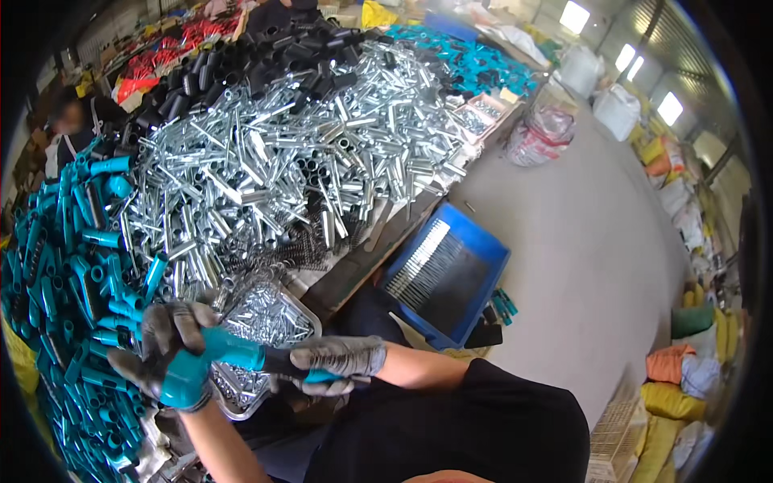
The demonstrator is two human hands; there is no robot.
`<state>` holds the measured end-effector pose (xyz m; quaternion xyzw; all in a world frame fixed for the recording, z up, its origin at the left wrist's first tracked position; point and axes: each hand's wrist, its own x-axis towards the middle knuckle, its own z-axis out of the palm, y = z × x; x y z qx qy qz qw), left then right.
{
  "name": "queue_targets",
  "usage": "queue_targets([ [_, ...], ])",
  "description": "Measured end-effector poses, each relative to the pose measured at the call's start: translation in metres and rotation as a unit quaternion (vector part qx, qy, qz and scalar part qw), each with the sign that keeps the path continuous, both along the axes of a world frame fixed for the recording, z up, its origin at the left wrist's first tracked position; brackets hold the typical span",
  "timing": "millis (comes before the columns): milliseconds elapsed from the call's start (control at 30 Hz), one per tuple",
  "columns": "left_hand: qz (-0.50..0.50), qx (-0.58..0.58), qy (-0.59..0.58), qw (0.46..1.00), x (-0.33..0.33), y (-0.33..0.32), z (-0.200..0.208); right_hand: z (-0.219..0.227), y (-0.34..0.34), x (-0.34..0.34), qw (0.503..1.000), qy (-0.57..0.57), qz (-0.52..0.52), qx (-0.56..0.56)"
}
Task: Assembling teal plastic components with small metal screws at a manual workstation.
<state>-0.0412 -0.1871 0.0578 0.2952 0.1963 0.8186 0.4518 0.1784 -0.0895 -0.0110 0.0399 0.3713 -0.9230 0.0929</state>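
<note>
A teal plastic tool body with a black grip section [241, 354] spans my two hands, its kind unclear. My right hand [338, 358], in a grey glove, is closed around the black end, and a bit of teal shows beyond its fingers. Against the palm and wrist of my left hand [167, 332] lies the wider, rounded teal end. That grey-gloved hand has its fingers spread and the thumb apart. Below and behind the tool, a metal tray [310, 318] full of small silver screws or pins is partly covered by my hands.
Silver metal tubes [258, 153] are heaped on the table, with teal parts [60, 322] left and black tubes [266, 52] behind. Dark springs [282, 245] lie near the table edge [354, 270]. A blue crate [475, 298] holds rows of metal rods. Sacks [668, 402] line the right wall.
</note>
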Motion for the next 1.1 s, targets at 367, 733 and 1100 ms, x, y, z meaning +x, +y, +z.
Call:
queue_targets([
  [367, 0.079, -0.178, 0.435, 0.879, -0.014, 0.015, 0.032, -0.019, 0.003, -0.011, 0.983, -0.029, -0.014, 0.182],
  [733, 0.055, -0.229, 0.360, 0.903, -0.020, 0.012, 0.030, -0.008, 0.026, -0.014, 0.973, -0.036, -0.128, 0.187],
  [1100, 0.024, -0.267, 0.370, 0.889, -0.044, 0.012, 0.012, 0.001, 0.019, -0.001, 0.997, 0.064, -0.014, 0.037],
])
